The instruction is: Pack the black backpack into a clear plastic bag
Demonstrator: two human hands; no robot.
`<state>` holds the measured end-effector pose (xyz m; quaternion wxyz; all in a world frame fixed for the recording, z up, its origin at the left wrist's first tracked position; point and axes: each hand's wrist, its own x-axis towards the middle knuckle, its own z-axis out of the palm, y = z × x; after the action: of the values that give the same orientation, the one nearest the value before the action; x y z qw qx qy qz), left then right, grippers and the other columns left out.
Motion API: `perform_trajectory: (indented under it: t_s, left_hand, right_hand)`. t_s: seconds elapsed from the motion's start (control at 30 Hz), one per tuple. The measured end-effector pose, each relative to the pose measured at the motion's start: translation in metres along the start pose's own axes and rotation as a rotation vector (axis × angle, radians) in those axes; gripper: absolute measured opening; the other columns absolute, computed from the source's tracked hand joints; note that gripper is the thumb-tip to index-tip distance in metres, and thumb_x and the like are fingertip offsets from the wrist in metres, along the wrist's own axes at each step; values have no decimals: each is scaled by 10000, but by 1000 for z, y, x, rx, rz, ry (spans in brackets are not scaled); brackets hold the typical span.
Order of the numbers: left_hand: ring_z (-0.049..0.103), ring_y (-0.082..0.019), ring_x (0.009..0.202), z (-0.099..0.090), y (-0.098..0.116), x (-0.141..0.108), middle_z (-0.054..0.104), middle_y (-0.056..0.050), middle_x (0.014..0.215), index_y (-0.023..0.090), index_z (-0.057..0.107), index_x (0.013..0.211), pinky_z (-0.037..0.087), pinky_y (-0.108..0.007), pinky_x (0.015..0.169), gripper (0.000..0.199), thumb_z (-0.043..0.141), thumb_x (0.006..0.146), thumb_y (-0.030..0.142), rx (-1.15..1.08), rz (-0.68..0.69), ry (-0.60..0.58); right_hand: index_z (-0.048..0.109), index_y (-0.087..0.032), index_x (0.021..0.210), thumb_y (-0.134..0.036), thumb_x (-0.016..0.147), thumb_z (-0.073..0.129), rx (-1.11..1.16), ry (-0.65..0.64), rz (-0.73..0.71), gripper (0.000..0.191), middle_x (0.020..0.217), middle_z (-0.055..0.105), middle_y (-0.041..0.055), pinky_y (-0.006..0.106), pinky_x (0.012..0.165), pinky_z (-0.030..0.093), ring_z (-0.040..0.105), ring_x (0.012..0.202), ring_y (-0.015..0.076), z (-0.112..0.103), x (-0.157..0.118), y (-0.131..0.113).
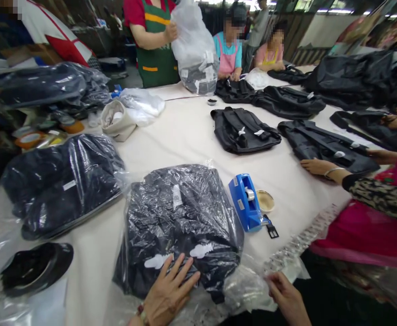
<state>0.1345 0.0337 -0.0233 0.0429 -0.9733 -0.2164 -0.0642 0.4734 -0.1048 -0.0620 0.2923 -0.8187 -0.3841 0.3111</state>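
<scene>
In front of me lies a black backpack inside a clear plastic bag (pixel 184 213), with white pieces showing through. My left hand (pixel 171 290) rests flat on its near part, fingers spread. At the bag's loose near-right edge, my right hand (pixel 288 296) has its fingers pinched together on the clear plastic. Just right of the bagged backpack stands a blue tape dispenser (pixel 245 203). Beside the dispenser are a small round dish (pixel 265 200) and a black buckle (pixel 272 229).
Another bagged black bag (pixel 65 181) lies to the left, above a black cap (pixel 35 269). Unwrapped black backpacks (pixel 246 129) spread across the far right. A co-worker's hand (pixel 317 166) touches one on the right. Across the table, a person in a green apron (pixel 160 50) holds a plastic-wrapped item (pixel 198 59).
</scene>
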Motion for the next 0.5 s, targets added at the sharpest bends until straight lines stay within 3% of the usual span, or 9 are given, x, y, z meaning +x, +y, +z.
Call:
perform_trajectory:
  t_s: [0.07, 0.17, 0.2, 0.3, 0.37, 0.5]
  left_hand:
    - [440, -304, 1212, 0, 0, 0, 490, -65, 1339, 284, 325, 1344, 323, -482, 985, 652, 618, 762, 307, -16, -9, 5]
    - [441, -300, 1213, 1, 1, 0, 483, -64, 1346, 281, 350, 1333, 328, -480, 988, 614, 599, 773, 266, -19, -15, 13]
    - [441, -299, 1213, 1, 2, 0, 480, -61, 1350, 283, 358, 1329, 331, -481, 986, 599, 591, 778, 260, -18, -17, 15]
    - [431, -303, 1225, 2, 2, -1, 470, -46, 1362, 290, 357, 1329, 338, -490, 984, 599, 597, 780, 298, -33, -33, 3]
    - [406, -310, 1245, 1, 2, -2, 445, -52, 1382, 270, 331, 1344, 334, -501, 991, 661, 617, 761, 394, -74, -45, -25]
    - [339, -316, 1291, -2, 2, -4, 399, -100, 1410, 202, 255, 1377, 291, -522, 1029, 865, 608, 691, 592, -197, -70, -79]
  right_hand:
    - [558, -222, 743, -452, 764, 466, -138, 126, -191, 249, 593, 610, 2, 266, 473, 499, 585, 506, 155, -8, -3, -8]
    - [579, -201, 943, -313, 799, 475, -403, 326, -675, 210, 843, 657, 71, 297, 633, 532, 637, 755, 190, -12, -15, -32]
    - [578, -198, 993, -256, 797, 487, -467, 309, -844, 224, 894, 654, 76, 302, 699, 521, 626, 829, 191, -10, -20, -44]
    - [596, -222, 1022, -142, 764, 520, -535, 102, -1235, 281, 946, 650, 39, 314, 863, 433, 571, 944, 174, 6, -30, -85]
    - [598, -236, 1035, -135, 781, 495, -525, -33, -1332, 292, 987, 643, 22, 333, 918, 372, 538, 987, 169, 22, -27, -107]
    - [603, -226, 994, -127, 824, 429, -484, -136, -1303, 263, 968, 619, 34, 338, 875, 350, 504, 976, 170, 45, -10, -122]
